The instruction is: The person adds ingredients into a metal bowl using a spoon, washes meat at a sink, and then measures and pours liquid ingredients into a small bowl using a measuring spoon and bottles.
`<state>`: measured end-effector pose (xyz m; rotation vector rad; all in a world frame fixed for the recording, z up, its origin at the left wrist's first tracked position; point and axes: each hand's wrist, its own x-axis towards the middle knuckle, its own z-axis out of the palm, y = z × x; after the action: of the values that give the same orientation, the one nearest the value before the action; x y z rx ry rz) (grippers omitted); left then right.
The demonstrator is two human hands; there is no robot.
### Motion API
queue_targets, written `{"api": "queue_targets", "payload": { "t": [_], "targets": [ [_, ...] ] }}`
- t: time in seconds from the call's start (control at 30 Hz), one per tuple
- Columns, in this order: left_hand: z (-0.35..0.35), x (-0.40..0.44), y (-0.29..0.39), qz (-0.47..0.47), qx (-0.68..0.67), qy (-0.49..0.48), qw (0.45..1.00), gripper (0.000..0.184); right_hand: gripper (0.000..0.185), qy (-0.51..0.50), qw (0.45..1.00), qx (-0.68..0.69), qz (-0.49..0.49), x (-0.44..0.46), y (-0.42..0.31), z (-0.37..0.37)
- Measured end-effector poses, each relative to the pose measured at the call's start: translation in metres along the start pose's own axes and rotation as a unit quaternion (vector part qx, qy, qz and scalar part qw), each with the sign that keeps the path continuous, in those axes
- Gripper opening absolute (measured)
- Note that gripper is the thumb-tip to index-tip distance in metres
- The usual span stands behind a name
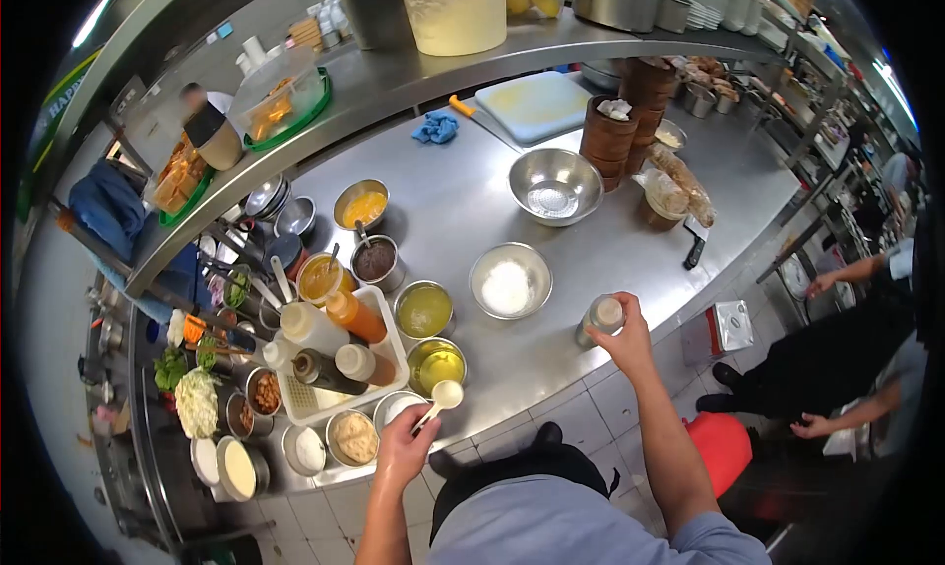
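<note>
My left hand (399, 450) is closed around the handle of a pale measuring spoon (448, 395), near the table's front edge. The spoon's cup is beside a metal bowl of yellow-green liquid (439, 365) and a bowl of white contents (399, 406). My right hand (630, 341) grips a small clear jar (603, 314) with a whitish top at the front edge of the table; its contents are hard to make out. Between the hands, farther back, a steel bowl (481, 282) has white powder in it. Behind that sits a larger steel bowl (583, 186).
Squeeze bottles (356, 317) stand in a white basket (387, 321) at left, among several sauce and ingredient bowls. Bamboo steamers (602, 150), a cutting board (536, 110) and a knife (695, 251) are farther back. An overhead shelf (551, 53) crosses above. Another person's hand (813, 426) shows at right.
</note>
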<state>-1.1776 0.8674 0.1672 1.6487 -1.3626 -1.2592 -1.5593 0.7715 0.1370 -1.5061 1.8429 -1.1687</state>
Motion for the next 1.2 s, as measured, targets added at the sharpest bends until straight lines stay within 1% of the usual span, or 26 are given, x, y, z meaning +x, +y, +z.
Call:
{"api": "queue_targets", "payload": {
  "t": [0.13,0.2,0.23,0.27,0.3,0.33,0.4,0.43,0.47,0.5,0.53,0.57,0.6,0.63,0.67,0.73,0.77,0.8,0.83,0.87,0.93,1.03,1.07,1.13,1.2],
  "targets": [
    [0.043,0.024,0.021,-0.009,0.017,0.011,1.000,0.030,0.070,-0.010,0.999,0.050,-0.008,0.016,0.033,0.003],
    [0.055,0.034,0.031,-0.016,0.043,-0.008,0.999,0.031,0.074,-0.007,0.991,0.136,-0.004,0.018,0.048,0.007],
    [0.061,0.039,0.035,0.000,0.045,0.000,0.999,0.031,0.074,-0.013,0.991,0.135,-0.004,0.017,0.058,0.013],
    [0.066,0.046,0.035,-0.002,0.043,0.003,0.999,0.031,0.076,-0.040,0.989,0.144,-0.009,0.015,0.071,0.019],
    [0.070,0.054,0.032,0.017,0.056,-0.002,0.998,0.031,0.077,-0.066,0.986,0.151,-0.014,0.016,0.076,0.023],
    [0.074,0.062,0.031,0.037,0.069,-0.008,0.997,0.031,0.077,-0.067,0.986,0.149,-0.016,0.022,0.081,0.025],
    [0.080,0.082,0.040,0.035,0.079,-0.017,0.996,0.031,0.075,-0.090,0.989,0.113,0.023,0.026,0.084,0.026],
    [0.081,0.091,0.044,0.035,0.090,-0.027,0.995,0.030,0.075,-0.085,0.990,0.108,0.026,0.025,0.080,0.025],
    [0.082,0.100,0.045,0.039,0.083,-0.033,0.995,0.030,0.075,-0.107,0.986,0.114,0.053,0.028,0.074,0.023],
    [0.084,0.114,0.044,0.062,0.101,-0.028,0.993,0.030,0.075,-0.131,0.982,0.116,0.072,0.039,0.067,0.021],
    [0.087,0.128,0.042,0.083,0.115,-0.018,0.990,0.029,0.075,-0.133,0.984,0.103,0.059,0.049,0.058,0.016],
    [0.090,0.141,0.037,0.122,0.091,-0.007,0.988,0.030,0.076,-0.180,0.980,0.084,0.028,0.052,0.049,0.013],
    [0.091,0.147,0.040,0.121,0.078,0.000,0.990,0.030,0.077,-0.229,0.971,0.067,0.001,0.054,0.039,0.010],
    [0.092,0.153,0.045,0.133,0.089,-0.002,0.987,0.030,0.079,-0.281,0.959,0.016,-0.032,0.062,0.031,0.007],
    [0.093,0.159,0.048,0.148,0.104,-0.007,0.984,0.031,0.079,-0.281,0.959,0.012,-0.032,0.068,0.023,0.007],
    [0.097,0.172,0.045,0.160,0.103,-0.012,0.982,0.031,0.079,-0.377,0.922,-0.088,-0.021,0.078,0.000,0.002],
    [0.101,0.174,0.044,0.171,0.107,-0.016,0.979,0.030,0.079,-0.378,0.921,-0.092,-0.015,0.081,-0.006,0.000],
    [0.103,0.174,0.044,0.170,0.105,-0.018,0.980,0.030,0.079,-0.408,0.903,-0.131,0.002,0.087,-0.011,-0.001],
    [0.103,0.176,0.045,0.147,0.107,-0.039,0.983,0.030,0.080,-0.436,0.884,-0.170,0.014,0.093,-0.015,0.000],
    [0.102,0.180,0.047,0.125,0.110,-0.057,0.984,0.029,0.080,-0.436,0.883,-0.171,0.009,0.099,-0.016,0.001],
    [0.105,0.187,0.044,0.131,0.122,-0.049,0.983,0.029,0.079,-0.467,0.864,-0.189,-0.009,0.108,-0.016,0.002],
    [0.115,0.184,0.041,0.121,0.133,-0.045,0.983,0.030,0.078,-0.492,0.847,-0.201,-0.002,0.121,-0.028,0.001],
    [0.114,0.188,0.043,0.122,0.143,-0.048,0.981,0.030,0.078,-0.494,0.846,-0.200,-0.009,0.129,-0.027,0.004],
    [0.120,0.192,0.034,0.133,0.148,-0.030,0.980,0.030,0.076,-0.522,0.827,-0.205,-0.035,0.134,-0.018,0.005],
    [0.128,0.190,0.027,0.141,0.151,-0.021,0.978,0.029,0.075,-0.534,0.816,-0.222,-0.020,0.140,-0.016,0.005]
  ]
}}
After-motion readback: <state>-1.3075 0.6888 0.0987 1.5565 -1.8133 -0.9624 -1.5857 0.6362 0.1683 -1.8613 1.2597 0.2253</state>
